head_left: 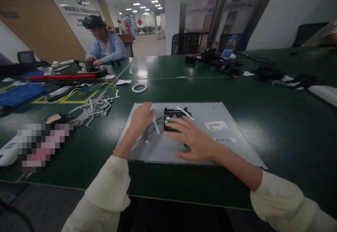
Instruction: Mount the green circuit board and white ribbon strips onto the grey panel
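Observation:
A flat grey metal panel [239,151], like the back of a display screen, lies on the table in front of me. On its middle sits a black bracket [171,112] carrying a small green circuit board, partly covered by my right hand [196,139]. That hand is open, fingers spread over the board; whether they touch it I cannot tell. My left hand [140,119] rests at the panel's far left part, fingers stretched out, with nothing visible in it. Between the hands run grey cables [147,133] and a white strip [156,126]. Another white strip [185,113] crosses the bracket's top.
Left of the panel lie a heap of white strips [97,107], a blue tray [22,95] and a pixelated object [44,147]. A white tape ring [139,88] is beyond it. Across the table a person [107,47] works. Black items and a bottle [229,46] stand far right.

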